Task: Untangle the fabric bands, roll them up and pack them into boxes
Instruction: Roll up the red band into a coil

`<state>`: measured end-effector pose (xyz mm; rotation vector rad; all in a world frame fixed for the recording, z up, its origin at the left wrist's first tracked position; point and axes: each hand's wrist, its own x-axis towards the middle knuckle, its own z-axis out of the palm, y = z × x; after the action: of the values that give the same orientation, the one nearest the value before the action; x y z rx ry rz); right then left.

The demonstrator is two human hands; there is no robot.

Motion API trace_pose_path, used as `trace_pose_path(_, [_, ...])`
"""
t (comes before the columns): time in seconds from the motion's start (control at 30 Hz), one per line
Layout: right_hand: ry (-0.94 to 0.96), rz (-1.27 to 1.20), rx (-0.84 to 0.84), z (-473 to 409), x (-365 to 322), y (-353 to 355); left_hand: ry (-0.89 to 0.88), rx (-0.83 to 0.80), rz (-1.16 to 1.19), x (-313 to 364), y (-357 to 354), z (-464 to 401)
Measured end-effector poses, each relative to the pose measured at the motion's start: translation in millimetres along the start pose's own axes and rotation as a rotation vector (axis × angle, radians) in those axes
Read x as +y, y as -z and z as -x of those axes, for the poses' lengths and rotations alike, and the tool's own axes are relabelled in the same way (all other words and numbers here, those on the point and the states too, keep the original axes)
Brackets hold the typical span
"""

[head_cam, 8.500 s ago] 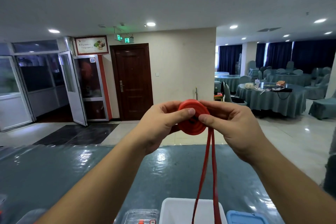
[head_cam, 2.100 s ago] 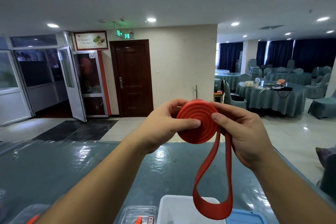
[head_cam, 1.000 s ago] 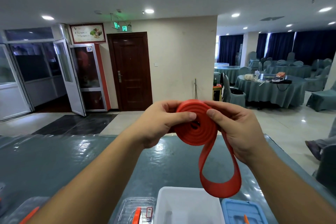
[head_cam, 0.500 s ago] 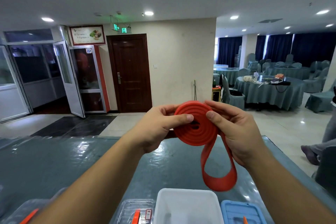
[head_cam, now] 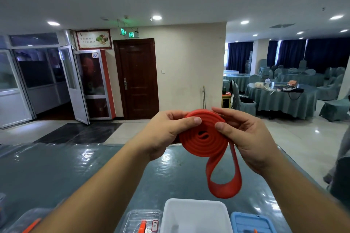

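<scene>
Loose tail of the red band [head_cam: 223, 181] shorter than a second ago, coil wider. Held above the table's near edge [head_cam: 113, 172], left hand [head_cam: 166, 136] and right hand [head_cam: 244, 138] both pinching the coil. Nearly ready for the white box [head_cam: 195, 215].

Band coil [head_cam: 203, 139] between both hands, above table [head_cam: 75, 166], boxes [head_cam: 195, 215] below

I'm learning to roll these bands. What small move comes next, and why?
Probably another turn of the coiled red fabric band, winding in its hanging loop: left hand and right hand pinch the coil, but that tail remains unrolled above the white plastic box.
</scene>
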<state>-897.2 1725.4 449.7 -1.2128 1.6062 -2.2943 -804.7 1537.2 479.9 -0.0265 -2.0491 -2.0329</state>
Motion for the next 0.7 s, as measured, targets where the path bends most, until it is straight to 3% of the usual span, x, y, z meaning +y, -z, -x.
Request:
trace_pose_path(0.13, [0.032,0.022,0.045,3.6,-1.5,1.0,0.004,0.012,0.020,-3.0,-1.6,1.4])
trace_pose_path(0.3, [0.020,0.175,-0.058,2.0,-10.6,4.4,0.061,-0.088,-0.166,7.5,1.8,2.9])
trace_pose_path(0.57, [0.079,0.034,0.090,2.5,-3.5,-0.3,-0.021,0.034,0.035,-1.2,-3.6,-0.1])
trace_pose_path(0.7, [0.058,0.147,-0.006,2.1,-8.6,4.5,0.049,-0.067,-0.117,1.1,3.8,-1.1])
